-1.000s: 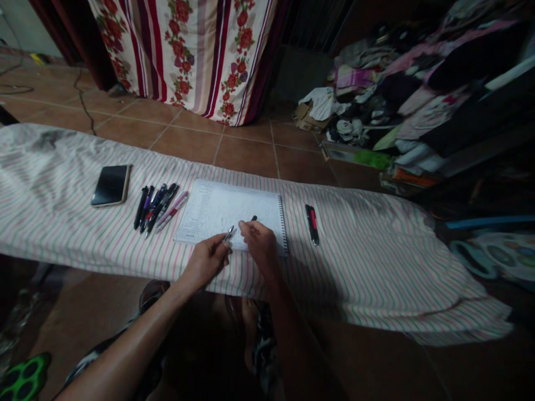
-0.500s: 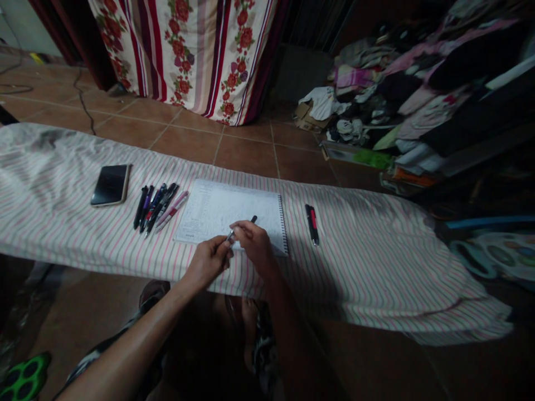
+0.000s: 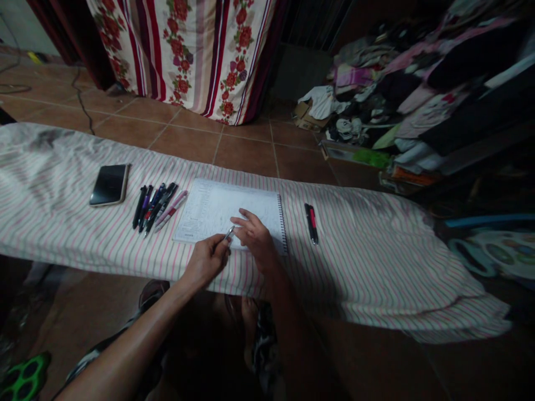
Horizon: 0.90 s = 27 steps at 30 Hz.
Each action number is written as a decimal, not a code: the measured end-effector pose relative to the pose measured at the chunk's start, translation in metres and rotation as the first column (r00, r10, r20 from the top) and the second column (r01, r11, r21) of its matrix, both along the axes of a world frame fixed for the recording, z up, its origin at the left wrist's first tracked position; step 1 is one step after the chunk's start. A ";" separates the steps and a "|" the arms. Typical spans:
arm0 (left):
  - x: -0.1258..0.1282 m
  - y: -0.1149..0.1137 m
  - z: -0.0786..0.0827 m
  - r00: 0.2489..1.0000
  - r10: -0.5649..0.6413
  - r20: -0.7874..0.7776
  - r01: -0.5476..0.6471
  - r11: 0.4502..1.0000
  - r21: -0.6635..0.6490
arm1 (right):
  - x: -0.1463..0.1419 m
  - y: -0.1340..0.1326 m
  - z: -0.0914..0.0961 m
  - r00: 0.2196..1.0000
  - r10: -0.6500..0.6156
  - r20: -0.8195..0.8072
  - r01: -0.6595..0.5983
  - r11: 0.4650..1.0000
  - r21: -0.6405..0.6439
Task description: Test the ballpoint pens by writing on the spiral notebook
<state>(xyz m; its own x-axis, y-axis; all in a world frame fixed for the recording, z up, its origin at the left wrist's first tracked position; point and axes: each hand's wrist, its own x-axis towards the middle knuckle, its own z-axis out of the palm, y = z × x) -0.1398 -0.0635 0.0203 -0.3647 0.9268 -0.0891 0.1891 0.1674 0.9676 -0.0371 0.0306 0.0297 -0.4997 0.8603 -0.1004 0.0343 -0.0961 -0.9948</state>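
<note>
My left hand (image 3: 209, 257) is closed, pinching a slim pen piece with a shiny silver tip (image 3: 229, 233) that points up and to the right. Close beside that tip, my right hand (image 3: 253, 234) has its upper fingers stretched and apart. Its lower fingers and palm are partly hidden, so anything tucked there cannot be made out. Both hands are over the lower edge of a spiral notebook (image 3: 234, 200) that lies open, its page covered with faint marks. Several pens (image 3: 156, 209) lie bunched left of the notebook, and a pink pen (image 3: 171, 211) is nearest to it.
Two dark pens (image 3: 311, 224), one with a red part, lie right of the notebook. A phone (image 3: 109, 185) rests at the left on the striped cloth (image 3: 376, 250). Beyond are a tiled floor (image 3: 246, 150), a floral curtain (image 3: 200, 55) and piled clothes (image 3: 401, 83).
My right hand's fingers have opened out and lifted; the black pen end that stuck out beyond them no longer shows. My left hand has shifted slightly left and still holds the silver-tipped piece.
</note>
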 end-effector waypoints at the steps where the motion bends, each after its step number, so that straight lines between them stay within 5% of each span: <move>1: 0.000 0.000 0.000 1.000 0.000 0.002 0.000 1.000 -0.001 | 0.000 0.000 0.001 1.000 -0.027 0.013 0.027 1.000 -0.014; 11: 0.004 0.000 0.004 1.000 -0.007 -0.019 0.007 1.000 0.005 | -0.002 -0.002 -0.001 0.998 -0.050 -0.026 0.051 0.997 0.054; 17: 0.004 0.001 0.003 1.000 -0.002 -0.016 0.002 1.000 0.010 | -0.001 -0.002 0.001 0.997 -0.070 -0.010 0.070 0.996 -0.049; 27: 0.004 0.000 0.000 0.999 -0.032 -0.044 0.033 0.999 0.025 | 0.005 0.001 0.006 0.999 -0.045 0.003 0.045 0.994 0.097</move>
<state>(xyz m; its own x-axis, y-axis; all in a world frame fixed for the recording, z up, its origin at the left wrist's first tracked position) -0.1354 -0.0630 0.0206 -0.3375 0.9400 -0.0502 0.2360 0.1361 0.9622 -0.0319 0.0312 0.0355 -0.4602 0.8876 -0.0174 0.0370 -0.0004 -0.9993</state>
